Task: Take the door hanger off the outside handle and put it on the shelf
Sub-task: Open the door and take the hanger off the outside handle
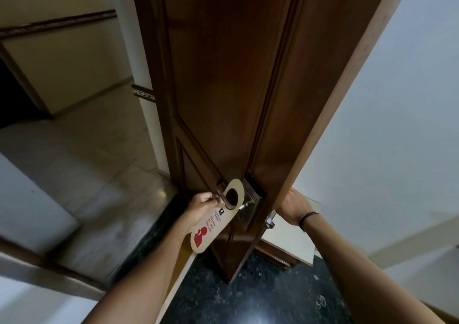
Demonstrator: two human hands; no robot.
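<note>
Hanger (211, 218): hanging looped over handle (223, 197).
Left hand (202, 205): pinching hanger's upper edge.
Right hand (293, 208): gripping door (248, 87) edge.

From my remote view I see a dark brown panelled wooden door (238, 80) standing ajar. Left of it, a corridor has a pale marble floor (104, 154) and cream walls (67, 57) carrying a dark decorative moulding (57, 22). Right of the door is a plain white wall (397, 114). Below is a black speckled floor (268, 296) with a bright light reflection.
</note>
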